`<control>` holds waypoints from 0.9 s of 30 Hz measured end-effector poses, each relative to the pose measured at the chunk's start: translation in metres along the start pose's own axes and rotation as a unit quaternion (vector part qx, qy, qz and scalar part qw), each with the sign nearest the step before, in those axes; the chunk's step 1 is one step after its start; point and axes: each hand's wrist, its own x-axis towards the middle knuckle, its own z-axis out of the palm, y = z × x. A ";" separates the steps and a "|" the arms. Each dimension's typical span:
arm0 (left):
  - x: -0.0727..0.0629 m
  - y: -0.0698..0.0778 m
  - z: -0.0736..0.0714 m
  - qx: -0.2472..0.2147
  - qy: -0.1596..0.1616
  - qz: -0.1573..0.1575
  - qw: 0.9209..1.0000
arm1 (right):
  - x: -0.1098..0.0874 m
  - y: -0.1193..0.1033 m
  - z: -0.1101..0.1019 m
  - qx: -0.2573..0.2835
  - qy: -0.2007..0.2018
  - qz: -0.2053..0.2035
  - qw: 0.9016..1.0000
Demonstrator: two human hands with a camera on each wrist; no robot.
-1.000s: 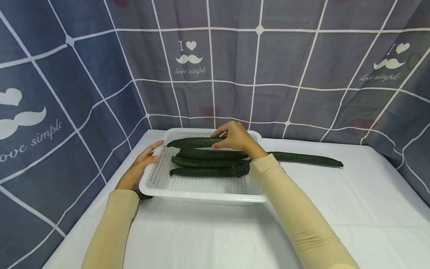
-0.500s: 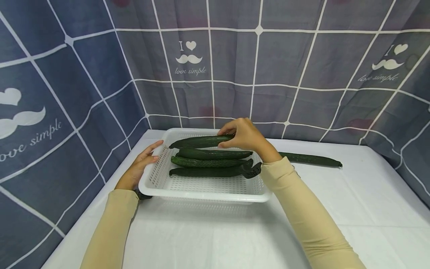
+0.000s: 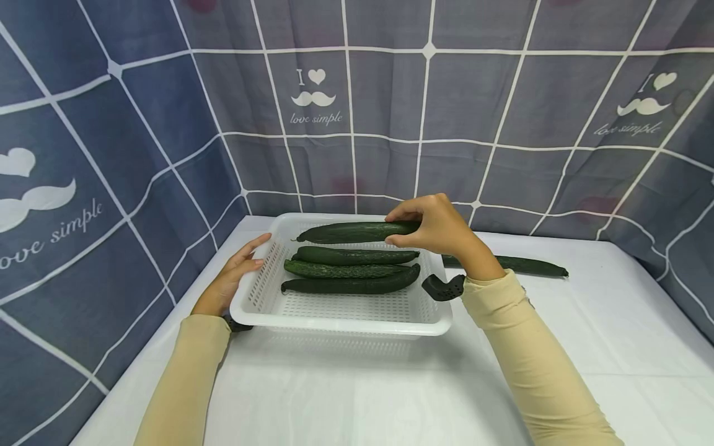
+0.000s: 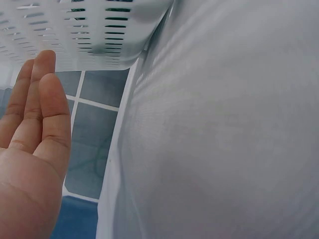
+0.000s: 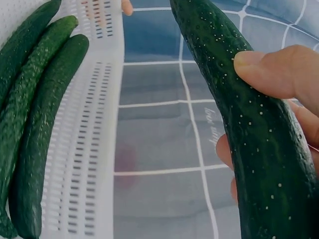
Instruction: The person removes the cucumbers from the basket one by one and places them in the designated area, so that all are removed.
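My right hand [image 3: 443,226] pinches a dark green cucumber [image 3: 351,233] over the back right of a white perforated basket [image 3: 343,323]. In the right wrist view, thumb and fingers lie on opposite sides of the held cucumber [image 5: 249,109], which is raised above the basket rim [image 5: 117,149]. Three more cucumbers [image 3: 348,271] lie side by side in the basket. With fairly straight fingers, my left hand [image 3: 229,279] is at the basket's left end; the left wrist view shows its fingertips right at the slotted wall [image 4: 99,30].
Another cucumber [image 3: 530,266] lies on the white-covered table [image 3: 586,347] to the right of the basket, partly hidden behind my right wrist. Grey-blue checked curtains [image 3: 385,99] stand behind and at both sides.
My right hand has moved to the right, carrying the cucumber with it and up from the basket's far side. The left hand and the basket stay where they were.
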 end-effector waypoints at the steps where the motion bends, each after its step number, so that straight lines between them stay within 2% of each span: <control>1: 0.000 0.000 0.000 0.004 0.000 0.001 1.000 | -0.003 0.000 -0.002 -0.002 0.003 0.000 1.000; 6: -0.001 0.001 0.001 0.011 0.000 0.005 1.000 | -0.015 0.000 -0.013 -0.003 0.009 0.012 1.000; 14: -0.002 0.001 0.003 0.008 -0.001 0.007 1.000 | -0.035 0.010 -0.024 -0.013 0.034 0.004 0.999; 23: -0.001 0.001 0.003 0.010 -0.003 0.011 1.000 | -0.055 0.029 -0.029 -0.007 0.077 -0.067 0.995; 27: -0.002 0.000 0.001 0.010 -0.005 0.012 1.000 | -0.064 0.036 -0.031 -0.019 0.078 -0.071 0.994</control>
